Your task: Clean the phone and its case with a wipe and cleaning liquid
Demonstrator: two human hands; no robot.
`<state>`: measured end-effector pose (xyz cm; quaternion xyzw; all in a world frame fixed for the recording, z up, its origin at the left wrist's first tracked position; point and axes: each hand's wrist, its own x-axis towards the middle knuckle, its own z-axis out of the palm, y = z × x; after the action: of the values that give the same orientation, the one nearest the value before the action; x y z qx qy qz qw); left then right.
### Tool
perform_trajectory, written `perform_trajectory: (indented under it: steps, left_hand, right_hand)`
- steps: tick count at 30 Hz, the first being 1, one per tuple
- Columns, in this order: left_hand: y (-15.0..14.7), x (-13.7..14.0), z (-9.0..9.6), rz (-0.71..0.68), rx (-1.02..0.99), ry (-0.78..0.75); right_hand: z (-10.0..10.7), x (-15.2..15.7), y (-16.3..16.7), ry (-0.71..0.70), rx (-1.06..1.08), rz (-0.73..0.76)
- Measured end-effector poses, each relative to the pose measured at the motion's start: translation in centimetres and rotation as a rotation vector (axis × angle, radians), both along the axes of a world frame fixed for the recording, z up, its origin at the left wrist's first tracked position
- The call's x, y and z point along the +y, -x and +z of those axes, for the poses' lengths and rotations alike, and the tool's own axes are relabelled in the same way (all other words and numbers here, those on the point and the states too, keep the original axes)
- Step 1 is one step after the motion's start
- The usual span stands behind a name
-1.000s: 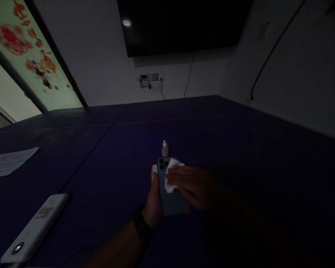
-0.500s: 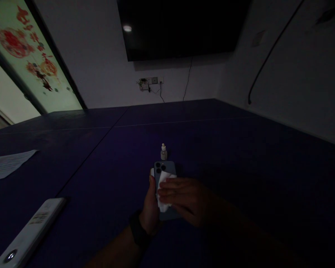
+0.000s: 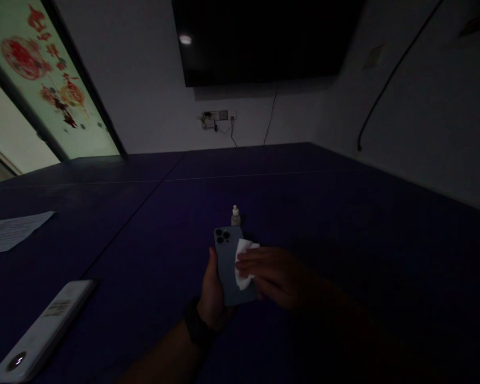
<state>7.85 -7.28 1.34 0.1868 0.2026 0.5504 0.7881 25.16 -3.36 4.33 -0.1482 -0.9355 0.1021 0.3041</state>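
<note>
Glass panel: a pale green, dark-framed glass panel (image 3: 90,140) is seen at far left, marked with red and orange decorations (image 3: 24,58).
Sheets: white printed paper sheets (image 3: 16,232) are laid flat on a broad, dark blue-purple tabletop (image 3: 104,208), which is crossed by a dark seam.
White device: a long, white, round-cornered device (image 3: 48,325) is placed nearer the viewer; a printed label and a round dark display with a bright mark are borne on its top.
Left wrist: a black band (image 3: 198,325) is worn.
Left hand: the smartphone is grasped by the left hand (image 3: 212,290), the thumb being laid along its left edge.
Sockets: wall sockets (image 3: 218,117) with plugs and thin cords are mounted above the far table edge.
Smartphone: a grey-blue, rectangular smartphone (image 3: 229,272) is held above the tabletop between both hands, its back and camera cluster turned upward.
Bottle: a small, clear bottle with a white dropper-like top (image 3: 236,213) is stood upright just beyond the smartphone, its base hidden.
Tissue: a white, folded tissue (image 3: 242,246) is spread over the right side of the smartphone's back.
Screen: a large, black, wall-mounted screen (image 3: 264,42) is partly cropped above.
Right hand: the tissue is held under the extended fingers of the right hand (image 3: 274,274) and pressed to the smartphone.
Cable: a thick black cable (image 3: 396,69) is run down the right wall.
</note>
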Motion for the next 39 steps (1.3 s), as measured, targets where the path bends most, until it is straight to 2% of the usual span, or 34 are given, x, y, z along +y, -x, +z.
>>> perform_trajectory:
  steps: [3, 7, 11, 15, 19, 23, 25, 28, 32, 34, 37, 39]
  left_hand:
    - [-0.1, 0.0, 0.0, -0.046, 0.023, -0.023]
    - [-0.1, 0.1, -0.2, 0.008, 0.010, -0.007]
    - [-0.1, 0.1, -0.4, -0.071, 0.026, -0.069]
    - [0.0, 0.0, -0.5, -0.021, 0.015, -0.041]
    - [-0.1, -0.2, -0.4, -0.088, 0.046, -0.114]
    - [-0.1, -0.2, -0.2, -0.040, 0.011, -0.072]
    - [0.0, -0.2, 0.0, -0.051, 0.002, -0.090]
    - [0.1, -0.1, 0.2, -0.100, 0.002, -0.133]
    - [0.6, -0.1, 0.4, -0.006, -0.037, -0.001]
    - [0.8, 0.0, 0.3, -0.006, -0.036, 0.068]
    - [0.8, 0.2, 0.1, -0.066, -0.011, 0.093]
    - [0.7, 0.3, 0.1, -0.043, -0.005, 0.078]
  right_hand:
    - [0.5, 0.0, -0.4, -0.012, -0.003, -0.068]
    - [0.7, -0.2, -0.5, 0.048, -0.037, 0.042]
    - [0.6, 0.0, -0.6, -0.003, -0.018, -0.066]
    - [0.5, 0.1, -0.6, 0.041, -0.033, 0.020]
    - [0.5, 0.1, -0.4, 0.019, 0.003, -0.080]
    - [0.5, 0.0, -0.4, 0.036, -0.007, 0.012]
    - [0.6, 0.0, -0.8, 0.026, 0.024, -0.033]
    - [0.5, 0.0, -1.1, -0.062, 0.084, -0.141]
    - [-0.1, -0.8, 0.3, -0.109, 0.059, -0.007]
    - [-0.4, -1.4, 1.3, -0.153, 0.042, 0.029]
    - [-0.3, -1.9, 2.0, -0.175, 0.020, 0.085]
    - [0.0, -2.0, 1.8, -0.147, 0.023, 0.124]
